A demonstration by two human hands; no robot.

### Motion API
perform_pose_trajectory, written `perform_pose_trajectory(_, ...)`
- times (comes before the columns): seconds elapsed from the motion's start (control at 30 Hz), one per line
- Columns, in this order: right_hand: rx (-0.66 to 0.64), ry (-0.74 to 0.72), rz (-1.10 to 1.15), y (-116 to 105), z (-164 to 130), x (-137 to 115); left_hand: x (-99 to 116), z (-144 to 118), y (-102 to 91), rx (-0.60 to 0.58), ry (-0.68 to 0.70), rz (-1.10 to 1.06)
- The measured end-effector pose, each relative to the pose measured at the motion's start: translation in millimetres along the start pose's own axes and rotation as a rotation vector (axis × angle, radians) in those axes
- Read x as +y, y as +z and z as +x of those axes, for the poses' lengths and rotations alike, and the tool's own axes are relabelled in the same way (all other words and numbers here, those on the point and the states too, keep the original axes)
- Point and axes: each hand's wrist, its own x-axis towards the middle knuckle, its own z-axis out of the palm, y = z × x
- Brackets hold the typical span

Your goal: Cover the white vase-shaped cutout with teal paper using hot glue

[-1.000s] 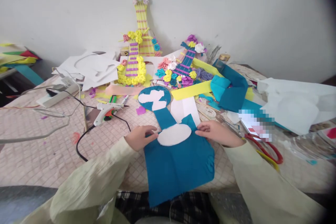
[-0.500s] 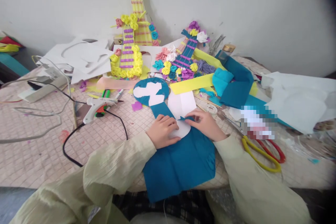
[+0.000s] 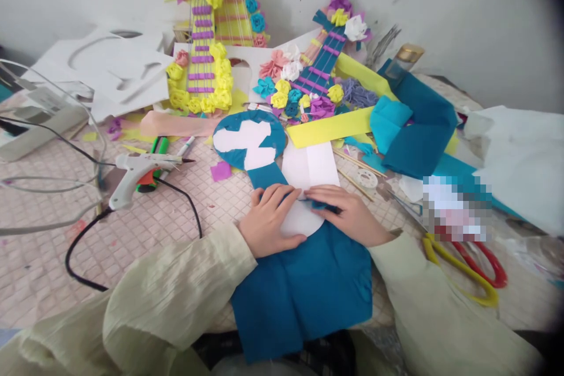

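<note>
On the near edge of the table [image 3: 53, 270], covered in a pink quilted cloth, a large sheet of teal felt [image 3: 304, 294] lies flat and hangs a little over the edge toward the person. Under it sits a white guitar-shaped cutout [image 3: 304, 220]; its round body shows where the felt is cut away, and the felt-wrapped neck runs to the far side, ending in a round head [image 3: 249, 141] patched teal and white. The left hand [image 3: 268, 220] lies palm down on the white body, fingers spread and flat, pressing rather than gripping. The right hand [image 3: 348, 214] rests just right of it, fingers pinching a small flap of the teal felt against the cutout; the two hands nearly touch at the fingertips.

Farther back, against the wall, stand two finished craft guitars: a yellow guitar with purple bars [image 3: 205, 53] ringed with yellow paper roses on the left, and a teal guitar [image 3: 319, 70] with mixed flowers to its right. White foam board scraps [image 3: 110, 70] lie at far left. A folded teal felt piece [image 3: 414, 129] and a yellow strip [image 3: 330, 127] lie right of centre. A white glue gun [image 3: 136, 170] with a black cord lies left of the hands, well apart. Yellow- and red-handled scissors [image 3: 467, 261] lie at near right.
</note>
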Motion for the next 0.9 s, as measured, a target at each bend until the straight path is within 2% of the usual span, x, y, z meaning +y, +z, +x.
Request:
perform_pose_trajectory(0.23, -0.11, -0.126, -0.085, -3, -12, 9, 1, 0, -0.8, -0.022, -0.021, 0.027)
perform_pose_trajectory(0.43, -0.147, -0.199, -0.108, -4, -11, 7, 1, 1, -1.1, -0.031, -0.037, 0.044)
perform_pose_trajectory(0.6, -0.152, -0.214, -0.101, -6, -11, 9, -1, 0, -1.7, -0.055, 0.006, 0.068)
perform_pose_trajectory(0.8, -0.052, -0.144, -0.032, -12, -19, 6, -2, 1, -2.5, -0.062, 0.027, 0.066)
perform_pose_trajectory(0.9, -0.001, -0.173, -0.054, -10, -21, 1, -2, 1, -2.4, -0.059, 0.044, 0.077)
